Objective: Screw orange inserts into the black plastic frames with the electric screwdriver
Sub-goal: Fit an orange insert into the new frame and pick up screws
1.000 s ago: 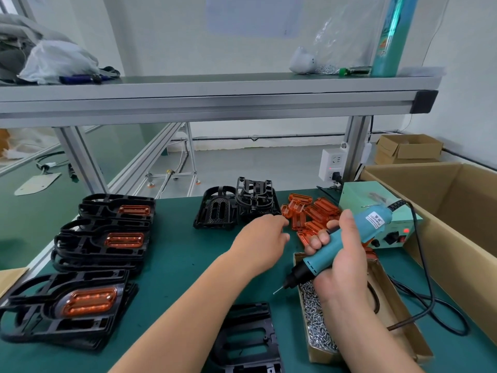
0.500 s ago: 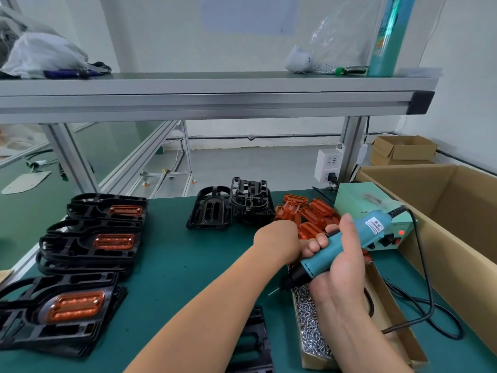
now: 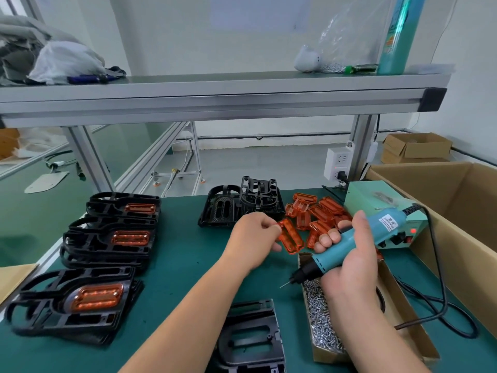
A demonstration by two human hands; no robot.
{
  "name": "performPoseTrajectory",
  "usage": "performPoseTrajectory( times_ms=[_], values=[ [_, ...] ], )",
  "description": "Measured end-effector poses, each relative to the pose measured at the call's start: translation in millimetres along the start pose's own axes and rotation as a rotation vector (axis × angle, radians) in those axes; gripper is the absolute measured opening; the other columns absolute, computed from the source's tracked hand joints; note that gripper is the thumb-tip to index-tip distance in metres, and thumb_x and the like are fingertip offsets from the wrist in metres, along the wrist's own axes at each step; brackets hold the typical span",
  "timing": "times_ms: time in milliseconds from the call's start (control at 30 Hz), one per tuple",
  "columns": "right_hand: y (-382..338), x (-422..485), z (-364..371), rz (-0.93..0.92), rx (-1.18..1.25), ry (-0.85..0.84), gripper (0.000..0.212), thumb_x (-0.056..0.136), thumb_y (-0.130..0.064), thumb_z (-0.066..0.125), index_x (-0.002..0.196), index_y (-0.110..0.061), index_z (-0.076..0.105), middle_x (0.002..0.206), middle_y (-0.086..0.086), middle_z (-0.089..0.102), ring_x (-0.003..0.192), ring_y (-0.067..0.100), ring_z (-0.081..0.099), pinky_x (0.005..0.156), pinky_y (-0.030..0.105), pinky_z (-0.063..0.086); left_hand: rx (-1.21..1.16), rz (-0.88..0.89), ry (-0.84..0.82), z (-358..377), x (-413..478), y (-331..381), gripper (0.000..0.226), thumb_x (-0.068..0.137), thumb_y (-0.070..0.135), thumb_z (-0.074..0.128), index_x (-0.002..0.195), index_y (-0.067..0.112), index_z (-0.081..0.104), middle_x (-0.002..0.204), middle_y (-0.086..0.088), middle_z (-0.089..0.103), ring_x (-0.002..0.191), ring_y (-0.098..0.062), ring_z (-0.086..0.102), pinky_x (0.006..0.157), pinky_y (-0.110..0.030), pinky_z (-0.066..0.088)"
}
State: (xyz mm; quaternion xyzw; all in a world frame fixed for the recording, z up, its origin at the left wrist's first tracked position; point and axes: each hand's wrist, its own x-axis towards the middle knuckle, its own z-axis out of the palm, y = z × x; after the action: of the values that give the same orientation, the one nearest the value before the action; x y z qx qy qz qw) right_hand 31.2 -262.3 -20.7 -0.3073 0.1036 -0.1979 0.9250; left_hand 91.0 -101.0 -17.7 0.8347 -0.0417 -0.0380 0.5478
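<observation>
the left hand pinches one orange insert by its end; that light grip could let it drop. the right hand is clenched around the electric screwdriver, whose bit could snag the screw box.

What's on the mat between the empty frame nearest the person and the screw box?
Nothing in the head view: bare green mat separates the empty frame from the screw box. The screwdriver tip hangs above that gap.

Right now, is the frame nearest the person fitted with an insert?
No. The black frame shows an empty slot; the left hand holds an orange insert.
</observation>
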Motion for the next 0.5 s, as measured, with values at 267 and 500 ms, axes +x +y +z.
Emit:
performPoseTrajectory(
  times_ms=[267, 500],
  values=[
    [-1, -2, 3, 0.031, 0.003, -0.002, 0.036, 0.097, -0.050, 0.073, 0.080, -0.021, 0.058, 0.067, -0.003, 0.047, 0.057, 0.013, 0.047, 0.053, 0.025, 0.044, -0.109, -0.041, 0.017, -70, -75, -7, 0.010, 0.093, 0.014, 0.064, 0.096, 0.020, 0.073, 0.078, -0.004, 0.079, 0.066, -0.018, 0.076, 0.057, -0.027, 0.056],
    [1, -6, 4, 0.030, -0.020, -0.024, 0.036, 0.097, -0.050, 0.072, 0.080, -0.021, 0.058, 0.068, -0.003, 0.047, 0.058, 0.014, 0.047, 0.055, 0.025, 0.044, 0.031, 0.002, 0.023, -86, -114, -20, 0.013, 0.089, 0.019, 0.069, 0.087, 0.031, 0.071, 0.068, -0.002, 0.071, 0.056, -0.013, 0.065, 0.058, -0.031, 0.054]
  ],
)
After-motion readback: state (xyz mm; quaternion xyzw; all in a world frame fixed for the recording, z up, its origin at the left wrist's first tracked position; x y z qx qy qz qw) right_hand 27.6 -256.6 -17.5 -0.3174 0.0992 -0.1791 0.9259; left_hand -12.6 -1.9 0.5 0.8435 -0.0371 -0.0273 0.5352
